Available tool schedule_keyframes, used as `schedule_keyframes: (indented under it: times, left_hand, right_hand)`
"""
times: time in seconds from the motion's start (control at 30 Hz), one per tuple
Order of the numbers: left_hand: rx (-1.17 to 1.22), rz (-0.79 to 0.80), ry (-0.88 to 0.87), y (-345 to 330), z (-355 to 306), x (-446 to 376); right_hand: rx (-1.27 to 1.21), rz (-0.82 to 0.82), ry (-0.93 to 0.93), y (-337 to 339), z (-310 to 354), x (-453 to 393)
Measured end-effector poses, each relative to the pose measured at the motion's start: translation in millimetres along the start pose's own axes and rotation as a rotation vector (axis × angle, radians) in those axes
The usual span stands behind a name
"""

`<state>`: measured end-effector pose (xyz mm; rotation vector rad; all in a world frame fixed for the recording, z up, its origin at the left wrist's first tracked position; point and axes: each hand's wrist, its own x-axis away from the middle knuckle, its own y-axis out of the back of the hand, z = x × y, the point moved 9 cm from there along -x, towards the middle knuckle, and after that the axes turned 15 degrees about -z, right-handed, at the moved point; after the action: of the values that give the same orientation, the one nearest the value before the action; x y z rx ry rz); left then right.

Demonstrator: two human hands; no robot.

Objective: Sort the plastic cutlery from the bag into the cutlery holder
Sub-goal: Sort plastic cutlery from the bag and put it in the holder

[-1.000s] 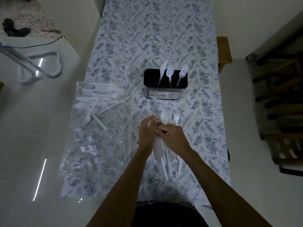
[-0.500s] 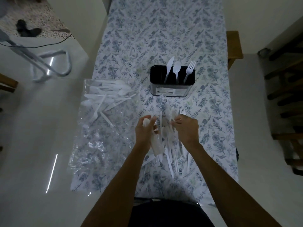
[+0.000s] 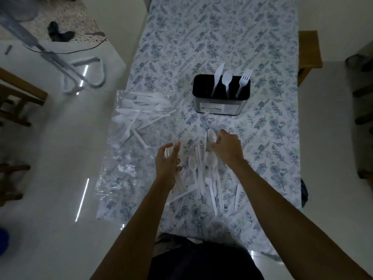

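A black cutlery holder [image 3: 220, 107] stands on the floral tablecloth with a white knife [image 3: 218, 76], a spoon [image 3: 227, 79] and a fork [image 3: 244, 77] upright in it. To its left lies the clear plastic bag [image 3: 121, 168] with several white pieces [image 3: 139, 113] inside. A loose pile of forks, spoons and knives [image 3: 205, 174] lies between my hands. My left hand [image 3: 166, 163] loosely holds a few white pieces at the pile's left. My right hand [image 3: 229, 147] pinches a white spoon [image 3: 212, 136] at the pile's far end.
The narrow table [image 3: 222, 27] runs away from me, and the bag hangs over its left edge. A white metal frame [image 3: 84, 75] lies on the floor at left, near dark wooden furniture [image 3: 20, 91]. A wooden seat [image 3: 308, 49] touches the table's right side.
My hands have parted, the left moving left and the right moving forward. The bundle that both held now lies spread on the cloth, and my right hand has taken a spoon.
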<state>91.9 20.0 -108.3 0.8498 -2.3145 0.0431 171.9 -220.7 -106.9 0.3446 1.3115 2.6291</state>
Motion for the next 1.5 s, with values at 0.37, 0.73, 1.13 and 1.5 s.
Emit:
schedule_keyframes:
  times: [0.37,0.73,1.13,1.5]
  left_hand:
    - [0.016,0.283,-0.082,-42.2,-7.6,28.3]
    - [0.124,0.109,0.240,5.8,41.6,17.3]
    - [0.112,0.286,0.229,-6.2,24.6,-1.1]
    - [0.017,0.346,0.210,-34.5,17.3,-8.9]
  right_hand:
    - [-0.335,0.238,0.237,13.7,75.3,77.3]
    - [0.062,0.023,0.072,-4.0,7.4,76.1]
    - [0.102,-0.255,0.091,17.7,30.9,82.3]
    - [-0.201,-0.350,0.098,8.0,88.9,120.2]
